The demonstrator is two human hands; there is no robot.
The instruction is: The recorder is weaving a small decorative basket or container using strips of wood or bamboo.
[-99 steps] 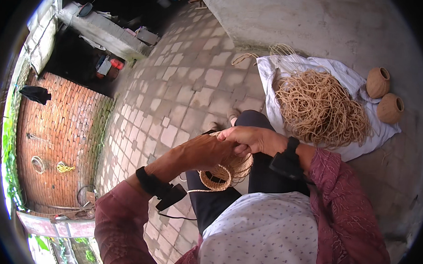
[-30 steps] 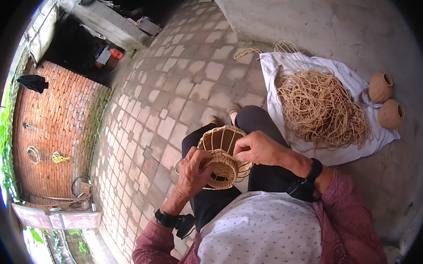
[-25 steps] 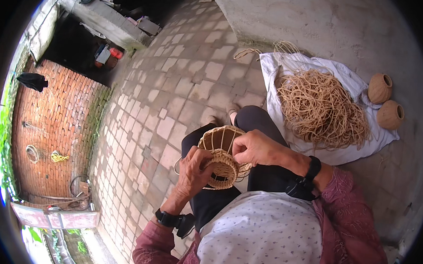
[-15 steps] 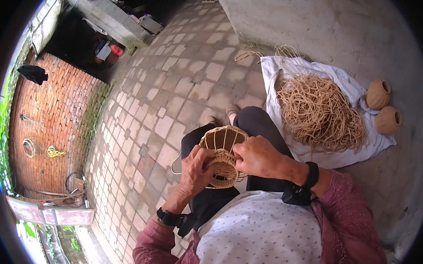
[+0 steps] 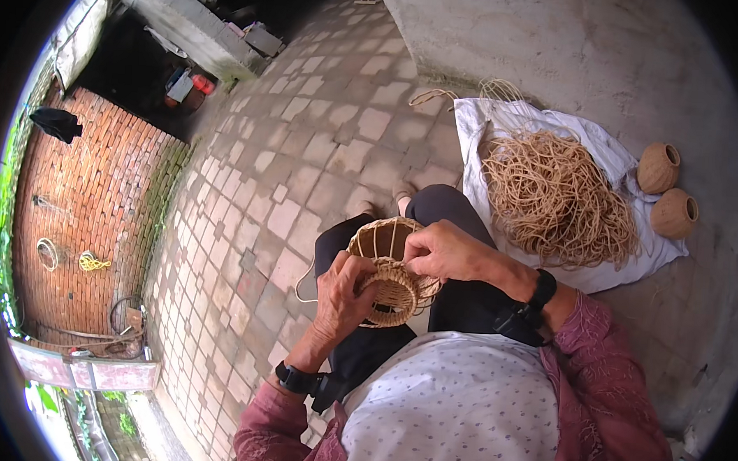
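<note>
Above your lap, the woven basket sits between your hands. Your left hand closes over its round rim, pinching the wall; your right hand bunches its fingers at the weave, though what they pinch, I cannot tell. You seem mid-weave; the next move likely calls for a steady left grip while the right tightens. Farther right, tangled cord lies on white cloth, near two round pots.

Woven basket, one; hands, two; round tan vessels, two; cord heap, one; white cloth, one; wristbands, two.
</note>
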